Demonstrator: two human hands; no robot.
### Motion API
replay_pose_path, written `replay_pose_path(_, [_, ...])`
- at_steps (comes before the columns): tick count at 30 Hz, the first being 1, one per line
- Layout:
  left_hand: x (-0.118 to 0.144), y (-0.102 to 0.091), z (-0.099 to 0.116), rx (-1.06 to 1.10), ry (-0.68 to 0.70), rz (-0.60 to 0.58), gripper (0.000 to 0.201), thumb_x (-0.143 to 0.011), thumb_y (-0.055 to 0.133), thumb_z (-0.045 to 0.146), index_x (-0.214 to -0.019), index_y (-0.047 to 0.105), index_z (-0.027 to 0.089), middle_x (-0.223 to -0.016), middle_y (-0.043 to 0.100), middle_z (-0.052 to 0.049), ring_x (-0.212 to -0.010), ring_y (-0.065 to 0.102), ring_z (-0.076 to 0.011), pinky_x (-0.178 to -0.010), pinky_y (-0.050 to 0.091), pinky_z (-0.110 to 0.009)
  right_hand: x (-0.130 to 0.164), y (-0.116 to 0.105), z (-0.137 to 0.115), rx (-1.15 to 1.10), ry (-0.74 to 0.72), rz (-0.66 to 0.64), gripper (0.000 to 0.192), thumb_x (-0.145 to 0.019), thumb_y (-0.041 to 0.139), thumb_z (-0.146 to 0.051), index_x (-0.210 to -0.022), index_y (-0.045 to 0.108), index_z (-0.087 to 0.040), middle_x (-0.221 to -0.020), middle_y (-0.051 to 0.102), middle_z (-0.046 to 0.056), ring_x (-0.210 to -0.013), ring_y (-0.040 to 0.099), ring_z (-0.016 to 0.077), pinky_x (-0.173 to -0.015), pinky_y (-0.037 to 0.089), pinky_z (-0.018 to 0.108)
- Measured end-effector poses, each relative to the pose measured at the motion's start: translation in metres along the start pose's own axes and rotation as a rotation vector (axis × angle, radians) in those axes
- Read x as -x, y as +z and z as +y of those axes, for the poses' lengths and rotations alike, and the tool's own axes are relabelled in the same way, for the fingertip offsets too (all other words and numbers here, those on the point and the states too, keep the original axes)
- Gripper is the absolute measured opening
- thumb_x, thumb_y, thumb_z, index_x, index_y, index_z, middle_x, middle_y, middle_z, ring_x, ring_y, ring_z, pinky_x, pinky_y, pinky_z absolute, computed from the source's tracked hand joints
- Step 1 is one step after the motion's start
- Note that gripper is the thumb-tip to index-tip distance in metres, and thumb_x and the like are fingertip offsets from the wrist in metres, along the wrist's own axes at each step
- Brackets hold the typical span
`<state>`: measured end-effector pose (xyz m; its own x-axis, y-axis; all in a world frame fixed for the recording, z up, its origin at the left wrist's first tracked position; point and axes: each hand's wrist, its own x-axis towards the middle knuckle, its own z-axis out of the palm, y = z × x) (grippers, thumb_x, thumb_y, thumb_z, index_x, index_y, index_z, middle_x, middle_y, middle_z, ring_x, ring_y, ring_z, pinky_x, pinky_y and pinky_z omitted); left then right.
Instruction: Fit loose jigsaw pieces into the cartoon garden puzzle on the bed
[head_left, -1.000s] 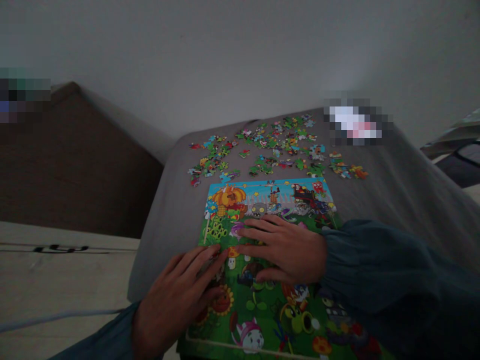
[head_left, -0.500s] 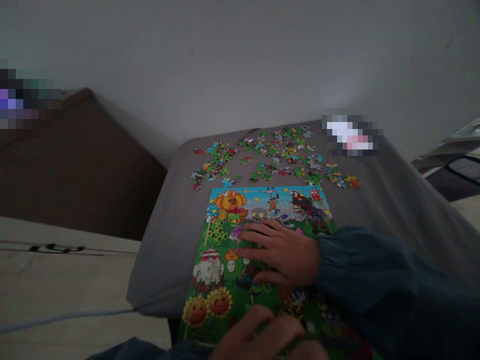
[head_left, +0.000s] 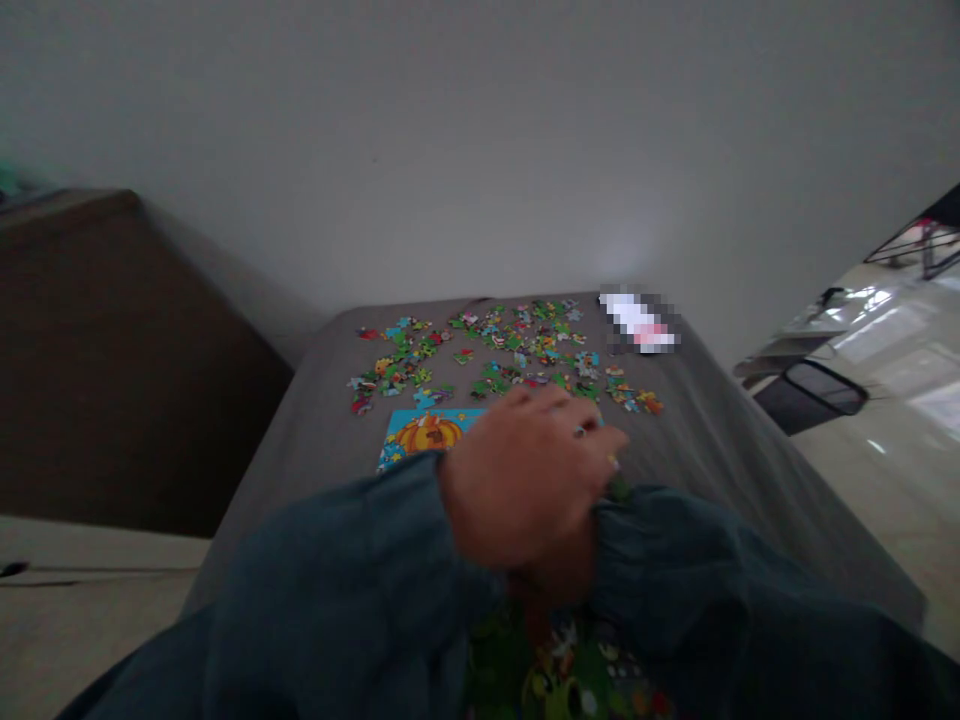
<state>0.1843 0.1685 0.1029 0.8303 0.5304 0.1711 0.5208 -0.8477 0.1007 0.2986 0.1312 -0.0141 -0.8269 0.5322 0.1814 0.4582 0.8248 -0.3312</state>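
The left hand (head_left: 529, 480) is raised over the middle of the puzzle board (head_left: 420, 435), back of hand toward the camera, fingers curled loosely with a ring visible; it is blurred, and whether it holds anything cannot be told. The right hand (head_left: 555, 575) is almost wholly hidden beneath the left hand, only a dark sliver showing at its sleeve cuff; its grip cannot be told. Both forearms in dark teal sleeves (head_left: 337, 580) cross the near part of the board. The board lies on a grey bed (head_left: 720, 440), its far left corner with an orange pumpkin picture exposed. Loose puzzle pieces (head_left: 510, 355) are scattered along the bed's far edge, just beyond the board.
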Motion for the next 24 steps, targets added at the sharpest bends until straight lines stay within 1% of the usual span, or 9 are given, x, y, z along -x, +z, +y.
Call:
replay_pose_path(2, [0.005,0.000,-0.052,-0.015,-0.117,-0.025,0.036,-0.101,0.038,0.032,-0.124,0.066,0.029,-0.124,0.069,-0.005,-0.116,0.062,-0.0241,-0.106,0.048,-0.043,-0.002,-0.005,-0.003,-0.014,-0.031,-0.016,0.052,-0.098,0.045,-0.060,-0.138,0.058,-0.030,-0.151,0.050,0.003,-0.141,0.040,0.0272,-0.114,0.036,0.047])
replay_pose_path(5, [0.027,0.013,-0.126,-0.036,-0.270,-0.001,0.044,-0.101,0.031,0.032,-0.123,0.066,0.016,-0.124,0.069,-0.007,-0.118,0.060,-0.0239,-0.107,0.044,-0.041,-0.005,-0.010,-0.004,-0.038,-0.054,-0.060,0.055,-0.099,0.040,-0.062,-0.138,0.057,-0.027,-0.151,0.049,0.005,-0.140,0.039,0.0244,-0.114,0.035,0.046])
replay_pose_path(7, [0.047,0.029,-0.162,-0.047,-0.359,0.033,0.050,-0.101,0.026,0.035,-0.128,0.062,0.012,-0.130,0.065,-0.007,-0.124,0.056,-0.0253,-0.110,0.041,-0.041,-0.006,-0.011,-0.003,-0.059,-0.050,-0.065,0.056,-0.099,0.039,-0.062,-0.138,0.057,-0.026,-0.151,0.049,0.007,-0.140,0.038,0.0244,-0.114,0.034,0.045])
replay_pose_path(9, [0.067,0.047,-0.185,-0.062,-0.455,0.077,0.050,-0.099,0.031,0.040,-0.123,0.067,0.014,-0.126,0.066,-0.012,-0.122,0.058,-0.0286,-0.108,0.043,-0.046,-0.006,-0.012,-0.003,-0.075,-0.032,-0.052,0.056,-0.099,0.037,-0.063,-0.137,0.058,-0.027,-0.151,0.049,0.007,-0.141,0.037,0.0237,-0.115,0.033,0.045])
replay_pose_path(12, [0.085,0.070,-0.197,-0.060,-0.518,0.100,0.047,-0.096,0.039,0.044,-0.125,0.067,0.019,-0.133,0.062,-0.014,-0.129,0.052,-0.0331,-0.110,0.039,-0.054,-0.007,-0.012,-0.004,-0.094,-0.002,-0.068,0.057,-0.099,0.036,-0.063,-0.138,0.057,-0.027,-0.152,0.047,0.008,-0.142,0.036,0.0243,-0.116,0.032,0.045])
replay_pose_path(15, [0.087,0.082,-0.194,-0.042,-0.509,0.089,0.047,-0.096,0.042,0.049,-0.128,0.067,0.025,-0.140,0.059,-0.010,-0.138,0.042,-0.0343,-0.112,0.036,-0.056,-0.008,-0.013,-0.005,-0.110,0.013,-0.119,0.059,-0.099,0.036,-0.063,-0.141,0.053,-0.024,-0.153,0.045,0.010,-0.141,0.037,0.0267,-0.115,0.033,0.047])
replay_pose_path(17, [0.083,0.085,-0.189,-0.036,-0.488,0.070,0.045,-0.096,0.044,0.053,-0.127,0.068,0.030,-0.143,0.057,-0.007,-0.141,0.039,-0.0348,-0.112,0.035,-0.057,-0.009,-0.012,-0.006,-0.115,0.025,-0.123,0.062,-0.099,0.036,-0.064,-0.141,0.052,-0.023,-0.153,0.046,0.009,-0.141,0.036,0.0274,-0.114,0.034,0.047])
replay_pose_path(21, [0.074,0.091,-0.188,-0.023,-0.473,0.068,0.042,-0.095,0.049,0.055,-0.119,0.073,0.029,-0.142,0.059,-0.008,-0.139,0.040,-0.0367,-0.109,0.035,-0.060,-0.010,-0.014,-0.004,-0.102,0.044,-0.040,0.061,-0.099,0.039,-0.063,-0.141,0.052,-0.021,-0.149,0.050,0.009,-0.142,0.034,0.0261,-0.114,0.034,0.045])
replay_pose_path(24, [0.068,0.093,-0.193,0.018,-0.429,0.091,0.036,-0.093,0.055,0.052,-0.109,0.077,0.027,-0.135,0.063,-0.008,-0.134,0.047,-0.0327,-0.111,0.036,-0.054,-0.009,-0.028,0.007,-0.055,0.040,0.075,0.050,-0.101,0.043,-0.053,-0.137,0.056,-0.021,-0.146,0.053,0.008,-0.139,0.037,0.0268,-0.112,0.035,0.047])
